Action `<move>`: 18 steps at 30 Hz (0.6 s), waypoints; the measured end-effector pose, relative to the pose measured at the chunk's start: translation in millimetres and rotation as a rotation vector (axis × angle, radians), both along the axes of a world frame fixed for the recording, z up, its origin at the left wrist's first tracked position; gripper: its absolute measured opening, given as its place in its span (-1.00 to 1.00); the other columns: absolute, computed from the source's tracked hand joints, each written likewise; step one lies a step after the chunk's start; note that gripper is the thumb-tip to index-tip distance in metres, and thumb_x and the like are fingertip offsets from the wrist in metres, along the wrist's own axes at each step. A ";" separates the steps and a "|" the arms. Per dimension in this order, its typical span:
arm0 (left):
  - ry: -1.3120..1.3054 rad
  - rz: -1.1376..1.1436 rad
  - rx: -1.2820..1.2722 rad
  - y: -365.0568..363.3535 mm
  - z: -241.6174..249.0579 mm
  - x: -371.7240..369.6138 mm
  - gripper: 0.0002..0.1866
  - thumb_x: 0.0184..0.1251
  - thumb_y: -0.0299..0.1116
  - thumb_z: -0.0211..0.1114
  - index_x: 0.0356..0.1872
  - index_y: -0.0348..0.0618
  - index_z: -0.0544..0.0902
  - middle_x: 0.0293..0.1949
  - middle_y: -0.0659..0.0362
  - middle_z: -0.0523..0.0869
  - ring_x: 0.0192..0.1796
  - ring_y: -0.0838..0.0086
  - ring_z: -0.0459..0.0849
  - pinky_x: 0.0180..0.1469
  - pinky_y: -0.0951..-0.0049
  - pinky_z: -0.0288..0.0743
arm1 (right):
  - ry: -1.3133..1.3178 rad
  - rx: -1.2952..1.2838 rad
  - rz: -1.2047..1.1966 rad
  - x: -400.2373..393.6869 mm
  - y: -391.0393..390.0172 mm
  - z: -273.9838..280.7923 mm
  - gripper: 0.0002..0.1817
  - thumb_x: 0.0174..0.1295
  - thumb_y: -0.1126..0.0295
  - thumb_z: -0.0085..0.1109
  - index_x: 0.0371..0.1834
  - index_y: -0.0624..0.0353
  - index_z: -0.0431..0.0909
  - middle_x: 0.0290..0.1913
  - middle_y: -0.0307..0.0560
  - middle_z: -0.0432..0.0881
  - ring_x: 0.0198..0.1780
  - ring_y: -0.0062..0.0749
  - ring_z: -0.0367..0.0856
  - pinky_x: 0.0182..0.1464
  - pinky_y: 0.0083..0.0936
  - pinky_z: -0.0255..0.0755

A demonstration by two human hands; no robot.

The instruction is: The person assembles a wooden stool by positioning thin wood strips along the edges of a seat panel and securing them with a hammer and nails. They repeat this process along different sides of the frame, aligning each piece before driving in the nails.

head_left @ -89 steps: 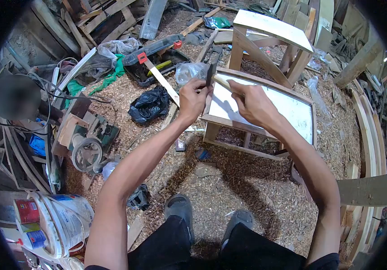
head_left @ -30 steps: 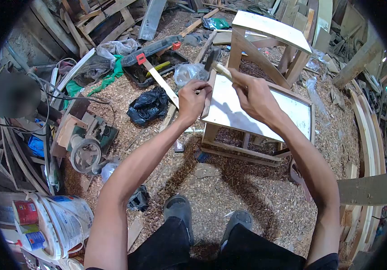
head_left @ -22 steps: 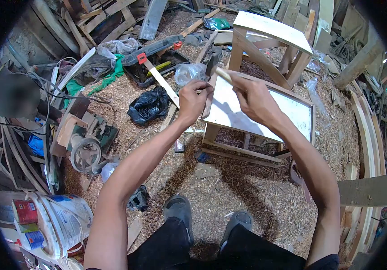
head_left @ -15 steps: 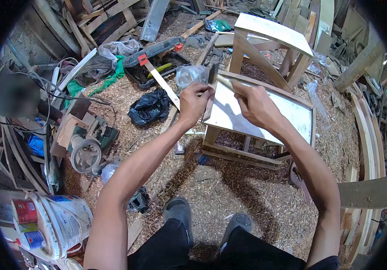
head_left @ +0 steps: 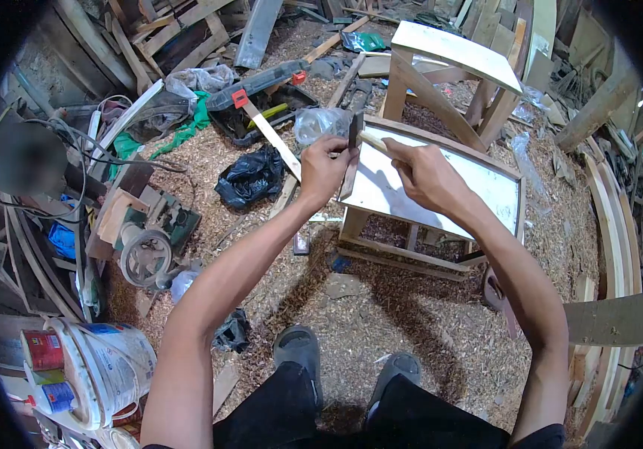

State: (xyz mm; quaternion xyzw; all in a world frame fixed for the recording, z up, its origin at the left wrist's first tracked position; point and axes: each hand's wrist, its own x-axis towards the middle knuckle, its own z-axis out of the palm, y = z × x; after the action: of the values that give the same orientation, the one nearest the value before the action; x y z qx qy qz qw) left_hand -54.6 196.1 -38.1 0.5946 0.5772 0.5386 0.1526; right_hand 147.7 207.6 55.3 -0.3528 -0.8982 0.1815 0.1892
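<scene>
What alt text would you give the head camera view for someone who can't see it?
A person's right hand swings a hammer at the edge of a wooden stool frame, where the left hand pinches at the strike spot. Sawdust floor, open tool case and paint bucket surround them.

No legible text or labels

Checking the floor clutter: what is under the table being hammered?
Under the table: sawdust and its lower rails. The white top hides whatever lies beneath its middle.
</scene>
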 end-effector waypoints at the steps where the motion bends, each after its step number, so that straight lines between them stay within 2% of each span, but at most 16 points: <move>1: -0.025 -0.006 -0.040 0.2 1.7 0.5 -0.77 0.16 -0.36 0.40 -0.23 -0.30 0.74 -0.25 0.06 0.76 -0.20 0.41 0.72 -0.09 0.44 0.52 | 0.006 -0.006 -0.011 0.0 0.2 -0.6 -0.83 0.21 0.57 -0.02 -0.15 0.31 0.48 -0.57 0.35 0.52 -0.49 0.26 0.54 -0.41 -0.01 0.35; 6: -0.080 -0.042 -0.162 -8.3 9.2 -1.4 -0.74 0.16 -0.34 0.41 -0.17 -0.28 0.73 -0.21 0.10 0.76 -0.20 0.44 0.71 -0.07 0.44 0.53 | -0.007 0.004 -0.019 1.0 2.3 -3.1 -0.82 0.21 0.56 -0.03 -0.14 0.31 0.48 -0.57 0.36 0.52 -0.50 0.26 0.54 -0.41 -0.01 0.34; 8: -0.119 -0.127 -0.146 -10.3 7.8 -4.0 -0.74 0.13 -0.36 0.39 -0.19 -0.29 0.73 -0.22 0.06 0.75 -0.22 0.42 0.72 -0.13 0.45 0.55 | -0.036 0.024 -0.051 1.0 3.8 -3.3 -0.63 0.23 0.55 0.02 0.12 0.27 0.51 -0.47 0.39 0.53 -0.54 0.09 0.52 -0.41 -0.17 0.36; 15: -0.226 -0.215 -0.254 -9.3 4.0 -8.0 -0.60 0.13 -0.35 0.40 0.02 -0.24 0.68 -0.16 0.09 0.74 -0.23 0.51 0.66 -0.12 0.49 0.54 | 0.067 0.027 -0.020 0.3 -0.4 10.0 -0.65 0.24 0.54 0.05 0.11 0.30 0.49 -0.48 0.36 0.56 -0.55 0.03 0.54 -0.40 -0.19 0.37; 18: -0.223 -0.221 -0.272 -6.3 4.1 -7.5 -0.58 0.19 -0.32 0.40 0.06 -0.29 0.64 -0.20 0.13 0.72 -0.25 0.59 0.63 -0.16 0.55 0.52 | 0.037 0.001 -0.061 1.6 -2.7 10.6 -0.68 0.24 0.55 0.04 0.08 0.32 0.50 -0.44 0.36 0.59 -0.53 0.02 0.56 -0.37 -0.19 0.40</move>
State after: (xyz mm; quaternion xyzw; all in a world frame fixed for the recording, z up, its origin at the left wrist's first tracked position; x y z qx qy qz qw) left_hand -62.0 189.8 -34.0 0.5649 0.5554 0.4982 0.3524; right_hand 149.4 204.9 65.9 -0.3766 -0.8834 0.1816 0.2114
